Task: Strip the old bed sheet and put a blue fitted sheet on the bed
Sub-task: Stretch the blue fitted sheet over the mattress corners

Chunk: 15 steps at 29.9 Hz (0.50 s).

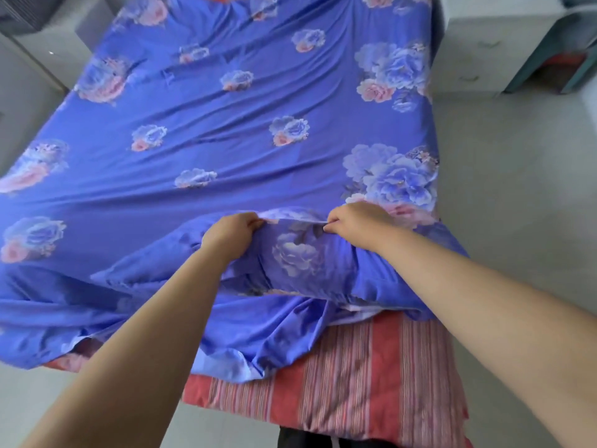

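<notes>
Blue fitted sheet (226, 150) covers most of the bed, its near corner bunched short of the striped mattress (371, 376). Left hand (231, 234) and right hand (353, 221) pinch that fold, right nearer the corner.

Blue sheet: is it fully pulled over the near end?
No. The blue sheet is bunched at the near end, gripped by both hands, with the striped mattress still bare.

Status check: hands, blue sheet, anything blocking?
Both hands, left and right, pinch the blue sheet at a folded-back edge. Near corner untucked, striped red cover exposed. Nothing blocking.
</notes>
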Motion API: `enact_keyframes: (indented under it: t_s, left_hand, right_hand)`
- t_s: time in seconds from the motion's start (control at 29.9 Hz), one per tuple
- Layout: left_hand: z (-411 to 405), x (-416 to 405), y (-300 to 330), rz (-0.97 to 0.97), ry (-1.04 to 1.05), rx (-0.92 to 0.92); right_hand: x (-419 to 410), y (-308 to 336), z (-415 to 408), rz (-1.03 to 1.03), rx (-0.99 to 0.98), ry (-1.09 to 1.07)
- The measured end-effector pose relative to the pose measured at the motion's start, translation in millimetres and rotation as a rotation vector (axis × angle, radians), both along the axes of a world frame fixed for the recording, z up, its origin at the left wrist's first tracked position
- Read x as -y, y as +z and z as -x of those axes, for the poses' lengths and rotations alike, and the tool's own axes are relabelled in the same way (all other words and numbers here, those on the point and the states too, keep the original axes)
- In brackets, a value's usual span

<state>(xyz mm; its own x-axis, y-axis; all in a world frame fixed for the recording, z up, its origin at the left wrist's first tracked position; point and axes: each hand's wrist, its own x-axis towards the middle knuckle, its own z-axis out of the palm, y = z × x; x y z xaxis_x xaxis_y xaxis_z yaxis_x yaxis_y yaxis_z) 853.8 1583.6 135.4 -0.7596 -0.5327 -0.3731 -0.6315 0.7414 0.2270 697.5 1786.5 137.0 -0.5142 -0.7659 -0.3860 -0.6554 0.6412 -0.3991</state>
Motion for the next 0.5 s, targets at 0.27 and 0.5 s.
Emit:
enact_keyframes:
  t_s: [0.27,0.5]
  left_hand:
    - [61.5,70.8,-38.0,0.348,0.056,-0.354]
    - [15.5,20.2,-170.1,-0.066,0.031,-0.094]
  right_hand:
    - [90.7,-29.9,54.1,0.119,-0.579,-0.072]
    - [51.1,-177.9,-19.4,-0.164,-0.19,-0.033]
